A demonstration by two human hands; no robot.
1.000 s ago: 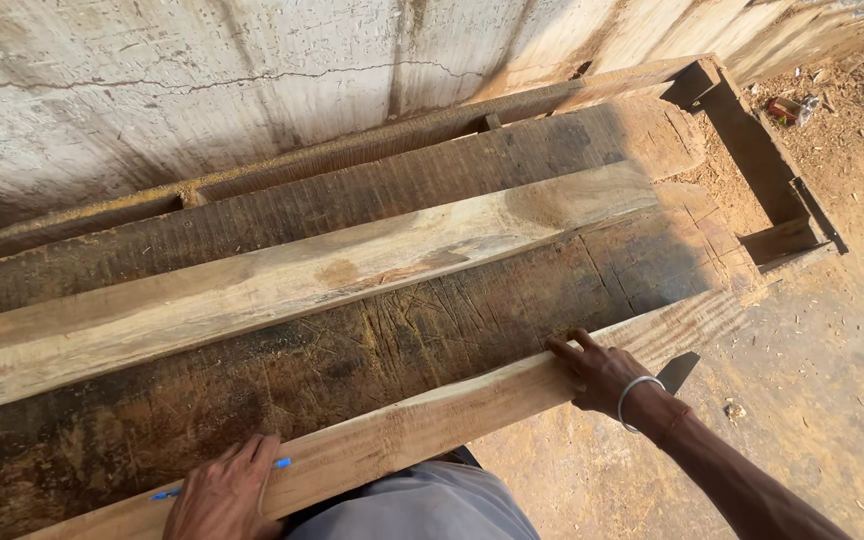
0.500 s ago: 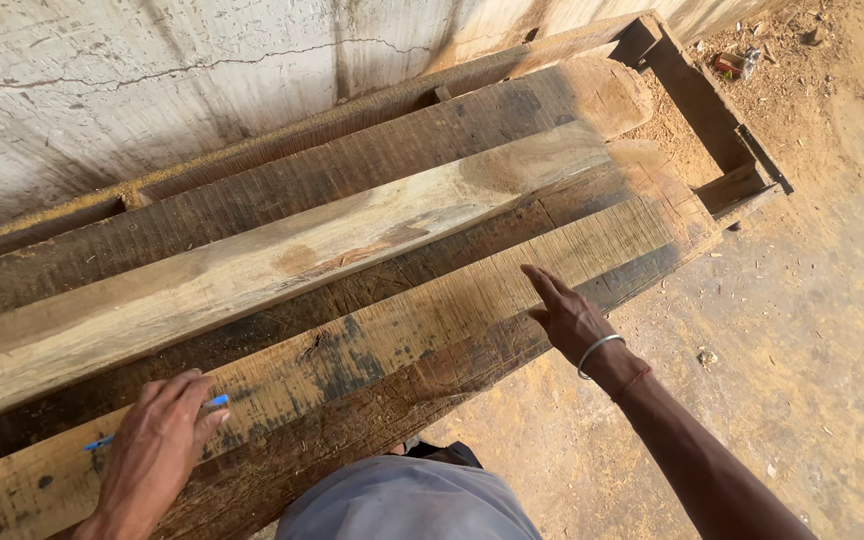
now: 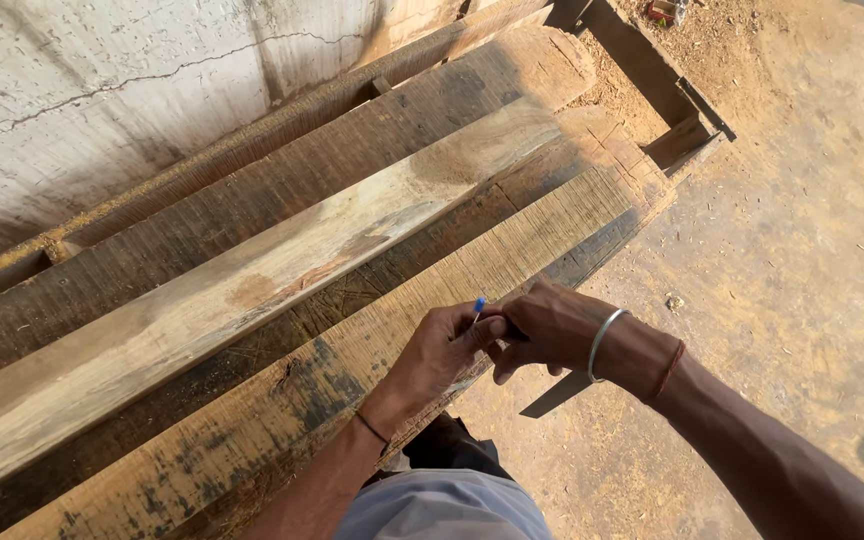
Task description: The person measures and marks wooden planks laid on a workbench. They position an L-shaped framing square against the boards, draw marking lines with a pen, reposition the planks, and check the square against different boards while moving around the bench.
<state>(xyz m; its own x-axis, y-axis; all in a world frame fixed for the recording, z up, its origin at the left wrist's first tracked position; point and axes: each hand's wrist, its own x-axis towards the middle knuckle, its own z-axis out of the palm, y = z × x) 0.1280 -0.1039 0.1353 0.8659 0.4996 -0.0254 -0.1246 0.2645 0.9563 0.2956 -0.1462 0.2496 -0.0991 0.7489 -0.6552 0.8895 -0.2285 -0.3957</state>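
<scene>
Bright, hard daylight; sharp shadow cast below the right hand (image 3: 552, 328) onto the dirt ground (image 3: 792, 300). Crisp focus around both hands, slight wide-angle bending toward edges.

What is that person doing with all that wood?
A person stands at a stack of long wooden planks laid beside a cracked concrete wall. Both hands meet over the nearest plank. The left hand holds a blue-tipped pen, and the right hand, with a metal bangle on its wrist, grips the pen's other end. The ground beside them is sandy and dusted with sawdust.
</scene>
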